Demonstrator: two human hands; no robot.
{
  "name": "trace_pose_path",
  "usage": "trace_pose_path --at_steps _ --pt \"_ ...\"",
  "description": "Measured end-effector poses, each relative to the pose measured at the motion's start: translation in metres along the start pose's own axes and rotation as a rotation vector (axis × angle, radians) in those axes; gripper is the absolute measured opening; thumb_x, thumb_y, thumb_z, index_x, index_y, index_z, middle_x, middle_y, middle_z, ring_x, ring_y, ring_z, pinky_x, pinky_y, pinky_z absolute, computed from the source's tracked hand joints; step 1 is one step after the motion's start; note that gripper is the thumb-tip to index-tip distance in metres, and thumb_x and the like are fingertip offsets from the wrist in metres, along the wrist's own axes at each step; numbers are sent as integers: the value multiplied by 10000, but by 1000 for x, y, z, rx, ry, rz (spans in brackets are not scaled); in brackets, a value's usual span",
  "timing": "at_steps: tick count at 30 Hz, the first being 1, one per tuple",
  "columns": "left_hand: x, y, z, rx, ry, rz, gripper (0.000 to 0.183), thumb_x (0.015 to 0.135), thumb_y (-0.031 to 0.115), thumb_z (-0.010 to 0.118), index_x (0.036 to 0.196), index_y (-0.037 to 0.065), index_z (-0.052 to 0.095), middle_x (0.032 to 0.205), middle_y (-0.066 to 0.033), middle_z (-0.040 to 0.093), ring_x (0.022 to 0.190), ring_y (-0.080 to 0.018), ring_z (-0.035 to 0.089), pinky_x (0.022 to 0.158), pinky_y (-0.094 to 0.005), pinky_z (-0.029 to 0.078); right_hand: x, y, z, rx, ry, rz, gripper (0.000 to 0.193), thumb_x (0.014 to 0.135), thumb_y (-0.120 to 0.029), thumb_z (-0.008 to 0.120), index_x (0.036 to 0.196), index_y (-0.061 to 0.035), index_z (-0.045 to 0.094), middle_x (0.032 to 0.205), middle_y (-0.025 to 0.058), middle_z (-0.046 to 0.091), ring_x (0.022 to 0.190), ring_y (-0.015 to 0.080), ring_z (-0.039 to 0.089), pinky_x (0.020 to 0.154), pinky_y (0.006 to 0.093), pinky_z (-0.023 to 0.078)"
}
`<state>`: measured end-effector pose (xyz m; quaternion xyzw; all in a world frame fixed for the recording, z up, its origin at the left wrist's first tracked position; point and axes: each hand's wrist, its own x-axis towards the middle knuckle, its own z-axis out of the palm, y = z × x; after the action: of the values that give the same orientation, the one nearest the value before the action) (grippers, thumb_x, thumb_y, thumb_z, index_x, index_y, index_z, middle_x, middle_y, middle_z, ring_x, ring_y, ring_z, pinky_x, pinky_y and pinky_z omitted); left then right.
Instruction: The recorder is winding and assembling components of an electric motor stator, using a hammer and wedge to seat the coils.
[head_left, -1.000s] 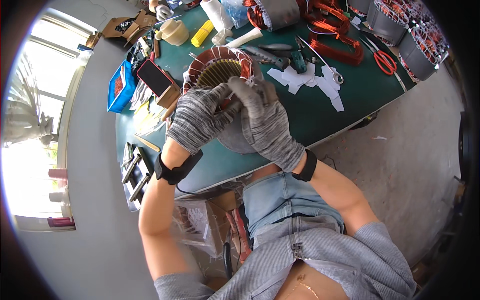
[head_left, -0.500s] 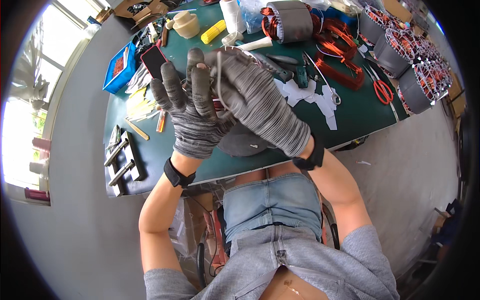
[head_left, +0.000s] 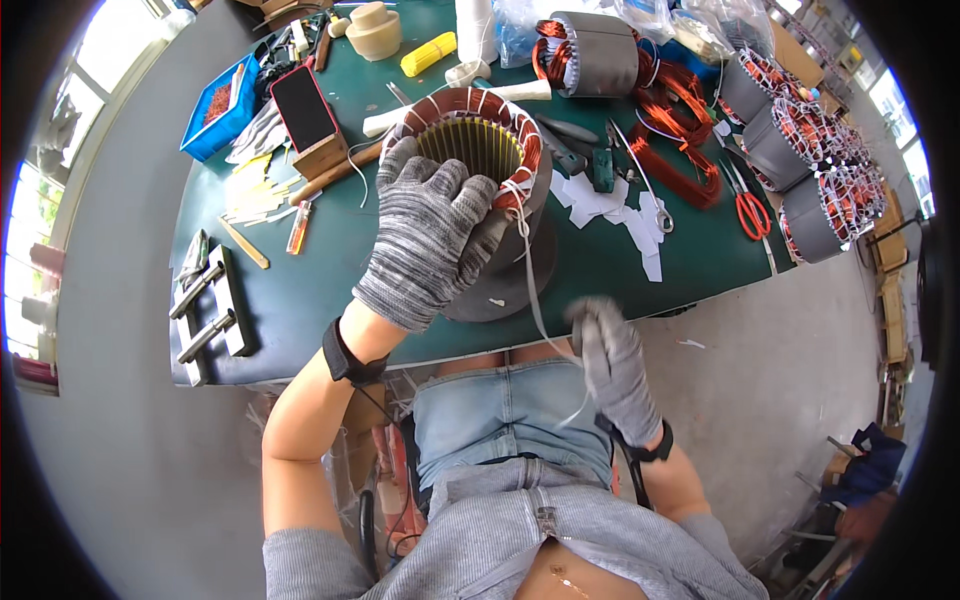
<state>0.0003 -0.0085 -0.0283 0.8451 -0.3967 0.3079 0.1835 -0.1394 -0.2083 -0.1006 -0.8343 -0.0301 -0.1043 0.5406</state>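
A motor stator (head_left: 470, 101) stands on the green table in front of me, its reddish-brown winding ring partly laced with white cord. My left hand (head_left: 428, 228), in a grey striped glove, grips the near left part of its rim, with the fingers curled over the winding. A white lacing cord (head_left: 531, 285) comes off a knot at the ring's right side and runs down toward me. My right hand (head_left: 612, 365), also gloved and slightly blurred, pinches this cord beyond the table's front edge; a loose tail hangs below. Beneath the stator is a dark round base (head_left: 540, 262).
Scissors with red handles (head_left: 752, 215), white paper scraps (head_left: 640, 235) and copper coils (head_left: 680, 170) lie to the right. Several wound stators (head_left: 815, 215) line the right edge. A phone (head_left: 304, 106), a blue bin (head_left: 210, 140) and a metal fixture (head_left: 232, 300) are on the left.
My right hand has swung from above the stator down and right, drawing the cord out. My left hand has gone from raised, spread fingers to gripping the rim. The stator now shows clearly.
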Motion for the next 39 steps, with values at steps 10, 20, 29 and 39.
trace_pose_path --at_steps 10,20,29,39 --pt "-1 17 4 148 -8 -28 258 739 182 631 946 34 591 871 -159 566 888 -337 551 950 -493 375 80 -29 34 107 156 -67 160 805 -99 650 845 -50 503 708 9 494 626 122 481 576 273 426" --pt "-8 21 24 221 55 -31 308 741 245 570 983 62 622 968 -112 596 983 -270 548 1029 -456 311 103 -55 -1 68 -171 -533 177 941 -78 459 999 -63 625 716 -43 504 602 28 442 563 168 377" --pt "-11 11 31 169 248 24 213 656 187 604 835 73 581 793 -79 556 732 -270 519 755 -416 399 42 -28 48 1947 -402 158 186 950 -217 481 792 -156 405 619 -52 277 377 14 193 316 171 173" --pt "-9 -3 26 182 232 61 214 748 266 577 861 86 601 853 -81 581 800 -270 550 736 -426 425 62 -44 2 1575 -393 327 186 946 -270 492 847 -113 509 599 -79 302 387 22 170 341 182 159"
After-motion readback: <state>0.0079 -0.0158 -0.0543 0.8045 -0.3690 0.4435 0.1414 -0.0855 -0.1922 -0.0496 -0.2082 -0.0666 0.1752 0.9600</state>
